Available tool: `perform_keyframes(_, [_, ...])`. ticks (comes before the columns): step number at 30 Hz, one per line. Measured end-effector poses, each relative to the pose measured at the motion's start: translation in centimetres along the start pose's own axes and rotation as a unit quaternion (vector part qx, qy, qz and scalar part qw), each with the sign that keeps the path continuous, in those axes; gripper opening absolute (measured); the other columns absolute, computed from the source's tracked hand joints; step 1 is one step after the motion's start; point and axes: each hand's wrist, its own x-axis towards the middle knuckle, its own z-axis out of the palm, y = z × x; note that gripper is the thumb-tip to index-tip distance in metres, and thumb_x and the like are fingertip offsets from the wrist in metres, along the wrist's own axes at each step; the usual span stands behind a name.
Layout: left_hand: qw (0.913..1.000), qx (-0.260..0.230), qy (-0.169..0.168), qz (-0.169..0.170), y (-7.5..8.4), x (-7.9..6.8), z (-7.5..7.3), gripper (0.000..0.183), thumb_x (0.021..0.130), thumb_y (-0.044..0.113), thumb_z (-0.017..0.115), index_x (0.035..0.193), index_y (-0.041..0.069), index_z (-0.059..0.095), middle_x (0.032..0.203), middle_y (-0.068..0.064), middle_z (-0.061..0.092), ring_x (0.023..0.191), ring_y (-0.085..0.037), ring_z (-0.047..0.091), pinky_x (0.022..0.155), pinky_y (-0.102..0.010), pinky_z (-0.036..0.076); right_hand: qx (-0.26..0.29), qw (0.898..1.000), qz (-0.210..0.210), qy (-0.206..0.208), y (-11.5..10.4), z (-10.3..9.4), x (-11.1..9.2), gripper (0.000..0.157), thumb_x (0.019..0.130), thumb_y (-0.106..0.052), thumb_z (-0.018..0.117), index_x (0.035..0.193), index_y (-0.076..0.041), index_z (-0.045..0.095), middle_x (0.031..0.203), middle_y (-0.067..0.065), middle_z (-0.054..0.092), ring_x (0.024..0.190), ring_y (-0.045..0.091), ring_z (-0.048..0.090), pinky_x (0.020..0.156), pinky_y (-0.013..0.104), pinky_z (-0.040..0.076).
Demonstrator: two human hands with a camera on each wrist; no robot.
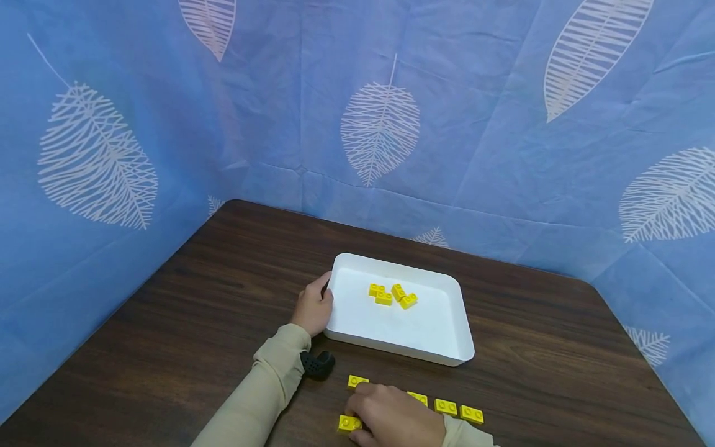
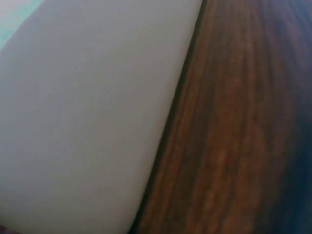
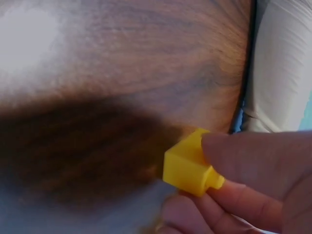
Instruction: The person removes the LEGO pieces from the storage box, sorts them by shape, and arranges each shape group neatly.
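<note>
My left hand (image 1: 314,305) holds the left side of a white tray (image 1: 391,340). The tray's wall (image 2: 92,117) fills much of the left wrist view, where the fingers cannot be made out. Just in front of the tray, my right hand (image 1: 393,417) pinches a small yellow toy brick (image 1: 349,424) between thumb and fingers. That brick (image 3: 187,168) shows up close in the right wrist view, its stud toward the fingers. Beyond the right hand lies another yellow brick (image 1: 357,381). Several yellow bricks (image 1: 383,298) lie in the tray.
More yellow bricks lie right of the right hand, among them one brick (image 1: 445,406) and the rightmost brick (image 1: 472,414). A black band (image 1: 317,365) is on the left wrist. Blue leaf-patterned cloth (image 1: 447,124) hangs behind the dark wooden table (image 1: 530,335).
</note>
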Motion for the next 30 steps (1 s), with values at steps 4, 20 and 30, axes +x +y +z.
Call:
perform_keyframes(4, [1.0, -0.001, 0.0, 0.0, 0.0, 0.0, 0.0, 0.045, 0.099, 0.011, 0.041, 0.143, 0.003, 0.039, 0.144, -0.016, 0.043, 0.133, -0.03, 0.04, 0.107, -0.048, 0.035, 0.01, 1.0, 0.014, 0.008, 0.0, -0.8, -0.3, 0.016, 0.084, -0.025, 0.071, 0.096, -0.015, 0.07, 0.084, -0.015, 0.057, 0.066, -0.006, 0.047, 0.06, 0.012, 0.044])
perform_keyframes(20, [1.0, 0.0, 0.002, -0.005, -0.2, 0.0, 0.0, 0.044, 0.099, 0.011, 0.041, 0.142, 0.003, 0.04, 0.144, -0.016, 0.043, 0.133, -0.03, 0.041, 0.106, -0.05, 0.035, -0.013, 0.982, 0.088, 0.167, 6.4, -6.8, -1.8, 0.019, 0.082, -0.011, 0.071, 0.1, -0.004, 0.068, 0.09, 0.002, 0.064, 0.073, 0.006, 0.056, 0.063, 0.022, 0.051])
perform_keyframes(30, [0.9999, 0.001, 0.002, 0.011, -0.3, 0.1, 0.0, 0.044, 0.099, 0.008, 0.04, 0.142, 0.001, 0.039, 0.143, -0.017, 0.044, 0.132, -0.029, 0.041, 0.106, -0.047, 0.037, -0.001, 0.972, 0.166, 0.168, 11.2, -8.3, -1.2, 0.021, 0.083, -0.007, 0.068, 0.103, 0.0, 0.067, 0.094, 0.01, 0.066, 0.078, 0.015, 0.059, 0.069, 0.031, 0.052])
